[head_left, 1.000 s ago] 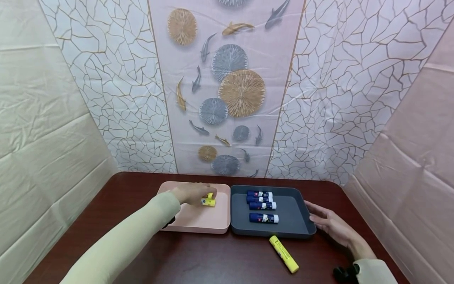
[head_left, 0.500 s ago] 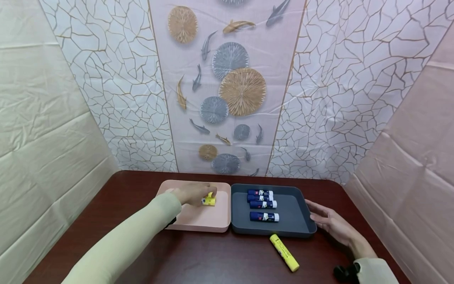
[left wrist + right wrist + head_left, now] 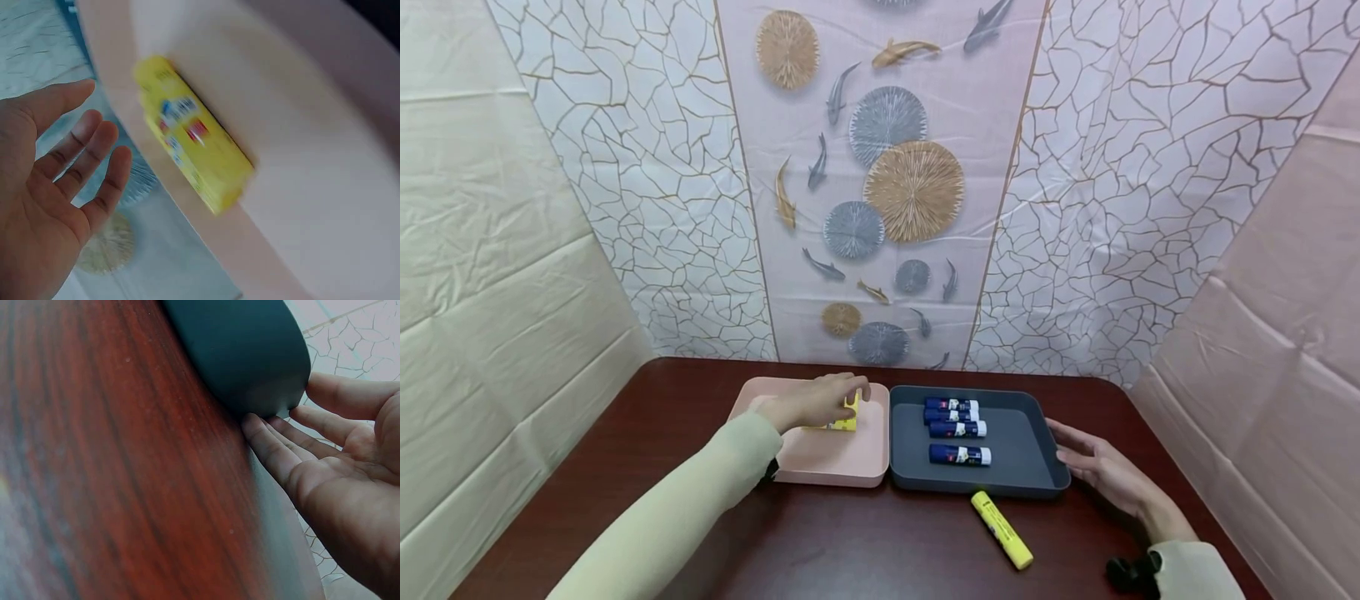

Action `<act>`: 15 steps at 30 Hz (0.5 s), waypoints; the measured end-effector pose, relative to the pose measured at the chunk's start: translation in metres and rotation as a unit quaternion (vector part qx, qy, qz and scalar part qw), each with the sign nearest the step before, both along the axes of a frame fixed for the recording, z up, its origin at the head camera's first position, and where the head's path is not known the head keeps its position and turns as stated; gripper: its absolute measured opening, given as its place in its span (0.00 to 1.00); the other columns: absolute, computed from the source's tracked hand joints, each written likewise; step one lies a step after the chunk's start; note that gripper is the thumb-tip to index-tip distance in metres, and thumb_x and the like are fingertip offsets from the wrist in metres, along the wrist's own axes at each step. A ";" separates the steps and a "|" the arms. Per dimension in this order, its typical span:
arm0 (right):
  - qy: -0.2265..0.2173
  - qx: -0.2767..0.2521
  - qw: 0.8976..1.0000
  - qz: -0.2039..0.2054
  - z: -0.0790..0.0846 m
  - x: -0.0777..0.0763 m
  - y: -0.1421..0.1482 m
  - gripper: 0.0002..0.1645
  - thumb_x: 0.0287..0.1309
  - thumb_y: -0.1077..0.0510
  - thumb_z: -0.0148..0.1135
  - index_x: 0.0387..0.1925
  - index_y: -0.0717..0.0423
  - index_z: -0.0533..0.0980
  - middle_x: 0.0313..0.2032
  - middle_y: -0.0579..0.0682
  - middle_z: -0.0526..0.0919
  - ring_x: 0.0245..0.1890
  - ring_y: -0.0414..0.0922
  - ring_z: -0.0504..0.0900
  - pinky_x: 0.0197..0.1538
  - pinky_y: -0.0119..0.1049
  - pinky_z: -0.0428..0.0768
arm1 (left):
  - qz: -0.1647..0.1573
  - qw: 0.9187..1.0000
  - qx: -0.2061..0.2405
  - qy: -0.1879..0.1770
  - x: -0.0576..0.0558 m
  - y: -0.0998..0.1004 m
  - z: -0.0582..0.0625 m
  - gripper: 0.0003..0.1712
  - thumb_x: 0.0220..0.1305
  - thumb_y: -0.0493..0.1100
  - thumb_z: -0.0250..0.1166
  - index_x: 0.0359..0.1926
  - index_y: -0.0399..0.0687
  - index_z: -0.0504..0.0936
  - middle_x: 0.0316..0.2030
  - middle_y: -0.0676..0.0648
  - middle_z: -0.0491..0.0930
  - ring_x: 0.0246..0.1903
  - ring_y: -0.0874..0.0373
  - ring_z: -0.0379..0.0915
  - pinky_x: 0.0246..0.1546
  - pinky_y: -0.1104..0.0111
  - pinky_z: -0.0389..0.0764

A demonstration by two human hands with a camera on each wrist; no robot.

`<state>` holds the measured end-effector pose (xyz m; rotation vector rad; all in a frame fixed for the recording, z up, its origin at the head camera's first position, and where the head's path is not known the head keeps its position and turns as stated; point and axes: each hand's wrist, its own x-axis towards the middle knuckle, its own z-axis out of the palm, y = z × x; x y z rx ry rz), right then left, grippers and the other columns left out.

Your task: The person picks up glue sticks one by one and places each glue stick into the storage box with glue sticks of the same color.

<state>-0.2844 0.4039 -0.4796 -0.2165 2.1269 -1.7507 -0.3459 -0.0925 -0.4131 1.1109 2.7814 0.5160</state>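
Observation:
My left hand [image 3: 818, 402] is over the pink tray [image 3: 831, 463], fingers spread and holding nothing. Below it, yellow glue sticks [image 3: 194, 134] lie side by side on the tray floor, apart from the fingers in the left wrist view; the hand partly covers them in the head view. My right hand [image 3: 1108, 473] is at the right side of the dark grey tray [image 3: 1018, 446], its extended fingertips [image 3: 253, 425] touching the outer wall. Inside the grey tray lie several blue glue sticks [image 3: 957, 429] with white ends.
A single yellow glue stick [image 3: 1002, 530] lies slantwise on the dark red wooden table [image 3: 865, 542], in front of the grey tray. The two trays stand side by side. Patterned cloth [image 3: 1075, 208] hangs behind the table, with plain cloth at both sides.
My left hand has let go of the yellow glue stick, its fingers spreading and lifting slightly; more yellow shows beneath. The right hand stays at the grey tray.

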 end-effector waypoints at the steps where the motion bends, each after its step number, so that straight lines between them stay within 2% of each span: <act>1: 0.000 -0.001 1.000 -0.002 0.000 0.000 -0.001 0.45 0.78 0.56 0.56 0.83 0.59 0.43 0.81 0.67 0.43 0.62 0.34 0.75 0.60 0.30 0.78 | -0.004 1.000 0.015 0.007 0.002 0.002 -0.001 0.14 0.71 0.35 0.67 0.54 0.50 0.78 0.44 0.46 0.79 0.42 0.56 0.76 0.45 0.60 0.79; 5: 0.002 -0.004 1.000 -0.001 0.001 0.000 -0.002 0.45 0.78 0.56 0.56 0.83 0.59 0.43 0.81 0.67 0.43 0.63 0.35 0.75 0.60 0.30 0.77 | -0.030 0.996 0.086 0.015 0.014 0.011 -0.008 0.15 0.71 0.32 0.66 0.54 0.49 0.78 0.44 0.46 0.80 0.41 0.57 0.77 0.44 0.61 0.81; 8: 0.002 -0.004 1.000 -0.002 0.001 -0.001 -0.001 0.45 0.78 0.56 0.55 0.83 0.59 0.44 0.81 0.67 0.44 0.63 0.35 0.75 0.60 0.30 0.78 | -0.044 0.992 0.121 0.015 0.024 0.019 -0.012 0.14 0.71 0.32 0.66 0.54 0.47 0.78 0.46 0.46 0.80 0.42 0.58 0.77 0.46 0.60 0.82; 15: -0.008 0.012 1.000 -0.008 0.000 -0.001 -0.002 0.45 0.78 0.55 0.56 0.83 0.57 0.44 0.81 0.66 0.45 0.62 0.33 0.75 0.59 0.29 0.77 | -0.010 0.992 0.125 0.004 0.047 0.038 -0.018 0.12 0.75 0.39 0.65 0.56 0.50 0.80 0.42 0.55 0.79 0.40 0.65 0.76 0.45 0.68 0.80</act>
